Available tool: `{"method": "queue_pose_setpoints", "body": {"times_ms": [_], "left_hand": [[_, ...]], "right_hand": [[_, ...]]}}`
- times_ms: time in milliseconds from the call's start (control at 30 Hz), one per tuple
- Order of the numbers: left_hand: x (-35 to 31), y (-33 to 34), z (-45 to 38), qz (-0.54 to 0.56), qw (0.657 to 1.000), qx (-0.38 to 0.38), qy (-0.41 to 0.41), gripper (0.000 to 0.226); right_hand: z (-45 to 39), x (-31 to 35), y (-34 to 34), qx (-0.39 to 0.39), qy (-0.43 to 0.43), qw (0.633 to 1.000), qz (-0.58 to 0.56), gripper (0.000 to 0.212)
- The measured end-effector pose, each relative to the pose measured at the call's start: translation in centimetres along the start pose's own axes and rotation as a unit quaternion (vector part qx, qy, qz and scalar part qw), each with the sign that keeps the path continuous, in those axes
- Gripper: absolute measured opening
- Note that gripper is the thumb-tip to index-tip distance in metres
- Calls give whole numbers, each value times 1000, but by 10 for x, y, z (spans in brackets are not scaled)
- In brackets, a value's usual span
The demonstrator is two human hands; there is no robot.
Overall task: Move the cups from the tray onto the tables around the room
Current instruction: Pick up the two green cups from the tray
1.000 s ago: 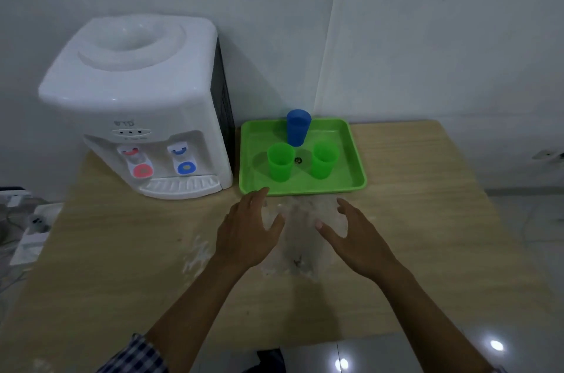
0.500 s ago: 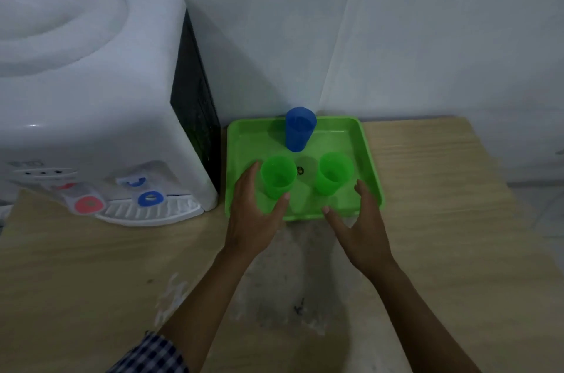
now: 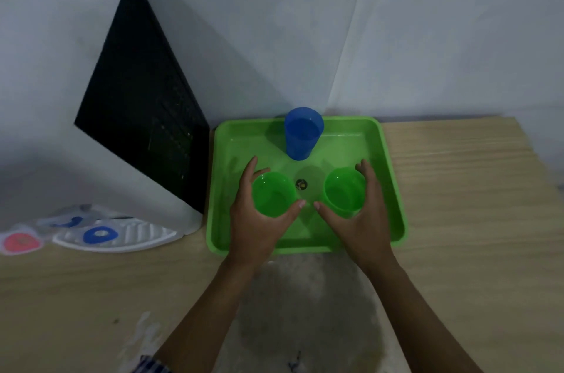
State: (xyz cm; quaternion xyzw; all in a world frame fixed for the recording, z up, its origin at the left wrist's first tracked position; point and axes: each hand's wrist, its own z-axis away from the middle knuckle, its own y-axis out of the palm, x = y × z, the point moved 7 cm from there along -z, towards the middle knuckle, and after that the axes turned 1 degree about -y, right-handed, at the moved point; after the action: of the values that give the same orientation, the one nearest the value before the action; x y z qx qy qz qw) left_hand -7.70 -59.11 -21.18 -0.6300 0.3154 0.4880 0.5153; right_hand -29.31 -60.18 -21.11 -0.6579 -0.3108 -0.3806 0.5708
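Observation:
A green tray (image 3: 392,177) lies on the wooden table against the wall. Three cups stand upright in it: a blue cup (image 3: 302,133) at the back, a green cup (image 3: 273,198) at front left and another green cup (image 3: 345,191) at front right. My left hand (image 3: 254,220) wraps around the left green cup, fingers behind it and thumb in front. My right hand (image 3: 364,220) wraps around the right green cup the same way. Both cups still rest on the tray floor.
A white water dispenser (image 3: 76,116) with red and blue taps stands just left of the tray. White walls close off the back. The wooden table (image 3: 473,220) extends to the right and toward me, with a pale stain near the front.
Both hands moved forward from the tray's near rim into the tray and closed around the two green cups. The camera came closer and lower.

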Motion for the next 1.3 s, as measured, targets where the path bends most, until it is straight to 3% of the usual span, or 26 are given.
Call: {"method": "queue_pose_setpoints", "body": {"times_ms": [267,600,767,1033,1300], "left_hand": [[-2,6,-10,-2,999,19,28,116],[-6,5,-10,-20,998,16,50,93],[-11,1,-12,-11,999,-4,48,94],[-45,-24,1,-9,997,4,83,95],[-96,-45,42,11,989,70,132,81]], "right_hand": [[-14,-4,2,-26,-32,999,-22,101],[-13,-5,5,-50,-24,997,-54,90],[-15,-2,1,-59,-19,996,-59,88],[8,33,-30,-79,-31,995,-52,86],[66,80,-75,-126,-30,991,-44,83]]}}
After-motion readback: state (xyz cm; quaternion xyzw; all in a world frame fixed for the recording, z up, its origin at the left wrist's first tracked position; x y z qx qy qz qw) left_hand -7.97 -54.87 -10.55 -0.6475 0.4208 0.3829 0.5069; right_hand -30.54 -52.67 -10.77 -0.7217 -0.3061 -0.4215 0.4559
